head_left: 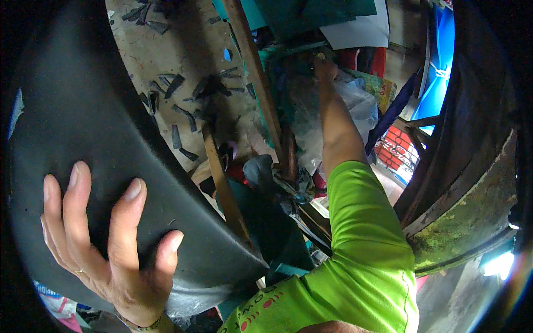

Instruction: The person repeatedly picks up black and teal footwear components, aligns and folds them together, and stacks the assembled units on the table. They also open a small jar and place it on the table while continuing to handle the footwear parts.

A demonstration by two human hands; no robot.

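My left hand (105, 244) lies flat with fingers spread against a large black rubber inner tube (83, 122) that fills the left side of the view. My right arm, in a bright green sleeve, stretches forward; my right hand (325, 69) reaches into a cluttered heap beside a crumpled clear plastic bag (355, 105). Its fingers are buried in the clutter, so what they touch is hidden.
Black rubber scraps (183, 94) litter the dusty floor. A wooden slat (255, 72) and a second one (222, 183) cross the middle. A rusty, mossy round rim (466, 222) curves at the right, with a blue sheet (438, 66) and white sheet (361, 30) beyond.
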